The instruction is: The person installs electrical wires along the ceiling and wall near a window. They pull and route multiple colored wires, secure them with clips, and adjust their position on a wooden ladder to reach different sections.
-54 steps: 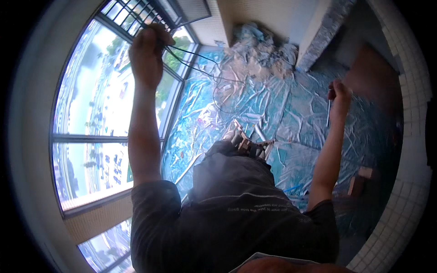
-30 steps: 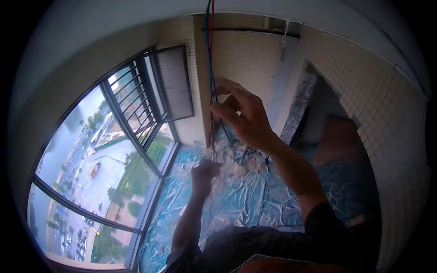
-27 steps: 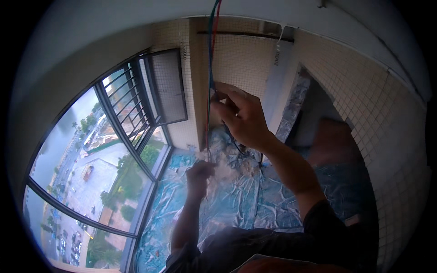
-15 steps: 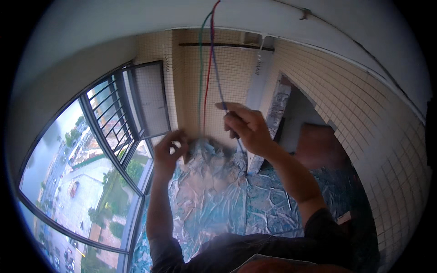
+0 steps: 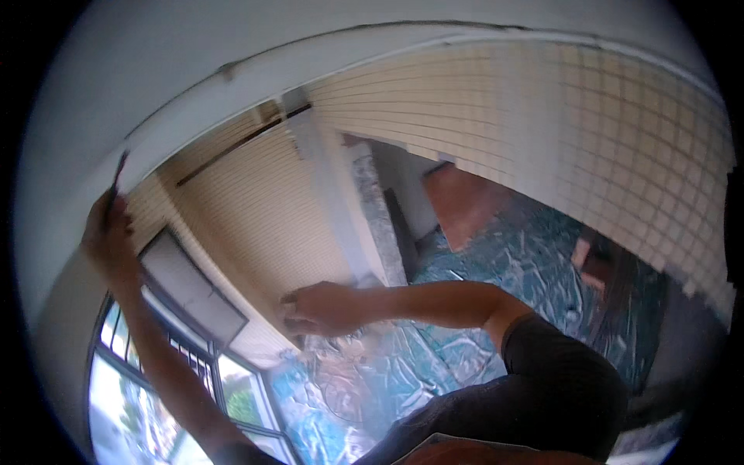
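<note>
My left hand (image 5: 110, 232) is raised at the upper left, close to the ceiling. Its fingers are closed around a short, dark bunch of electrical wires (image 5: 120, 169), which rises from the fist toward the ceiling; blur hides the single strands. Lower down, in the middle, my right hand (image 5: 329, 308) reaches leftward in front of the tiled wall. Its fingers are loosely bent and somewhat blurred, with gaps between them, and nothing shows in them.
A window (image 5: 167, 372) with an opened sash panel (image 5: 192, 287) is on the left. Crumpled plastic sheeting (image 5: 434, 349) covers the floor. A doorway with a rough edge (image 5: 378, 205) stands behind my right arm. A thin conduit (image 5: 349, 31) runs along the ceiling.
My view has turned to the right. My left hand has risen to the wires near the ceiling. My right hand has dropped and come away from the blue wire; the long hanging strands no longer show.
</note>
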The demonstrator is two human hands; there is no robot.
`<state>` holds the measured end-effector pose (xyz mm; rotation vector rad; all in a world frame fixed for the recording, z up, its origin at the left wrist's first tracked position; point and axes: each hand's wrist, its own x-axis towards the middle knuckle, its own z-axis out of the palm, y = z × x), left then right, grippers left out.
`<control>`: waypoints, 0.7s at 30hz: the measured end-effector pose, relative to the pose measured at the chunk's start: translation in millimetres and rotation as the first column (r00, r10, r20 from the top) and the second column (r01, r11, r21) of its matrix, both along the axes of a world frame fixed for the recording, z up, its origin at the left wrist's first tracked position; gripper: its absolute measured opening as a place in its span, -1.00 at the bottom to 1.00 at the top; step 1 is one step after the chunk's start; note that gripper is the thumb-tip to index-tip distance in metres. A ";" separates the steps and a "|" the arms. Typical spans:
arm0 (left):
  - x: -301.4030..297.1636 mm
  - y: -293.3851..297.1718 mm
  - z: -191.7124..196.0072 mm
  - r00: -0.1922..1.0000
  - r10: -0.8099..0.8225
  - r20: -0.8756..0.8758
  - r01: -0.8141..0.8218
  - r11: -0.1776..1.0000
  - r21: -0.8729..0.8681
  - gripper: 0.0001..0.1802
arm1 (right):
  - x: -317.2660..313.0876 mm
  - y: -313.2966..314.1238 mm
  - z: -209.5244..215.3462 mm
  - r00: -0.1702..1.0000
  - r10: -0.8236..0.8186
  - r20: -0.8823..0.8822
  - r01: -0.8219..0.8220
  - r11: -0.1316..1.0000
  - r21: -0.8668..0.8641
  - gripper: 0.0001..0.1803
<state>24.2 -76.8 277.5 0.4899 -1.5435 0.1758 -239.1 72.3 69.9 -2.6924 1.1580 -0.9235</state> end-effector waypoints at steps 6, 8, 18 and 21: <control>41.7 -4.8 33.6 0.992 0.099 0.077 -0.100 0.995 0.018 -0.68 | -56.2 3.9 -51.9 0.982 -0.185 0.039 0.173 0.961 0.215 -0.58; 22.2 -25.6 35.5 0.987 -0.017 0.161 0.001 0.995 0.095 -0.69 | -95.8 0.9 -105.1 0.941 -0.320 0.105 0.278 0.914 0.296 -0.57; 7.4 25.6 -41.2 0.751 -0.660 0.028 0.582 0.682 0.443 -0.74 | -118.1 53.0 -247.8 0.867 -0.494 0.063 0.262 0.561 0.786 -0.55; -16.5 32.3 -72.7 0.923 -0.377 0.071 0.318 0.855 0.411 -0.76 | -124.2 63.3 -266.1 0.856 -0.510 0.080 0.235 0.523 0.819 -0.57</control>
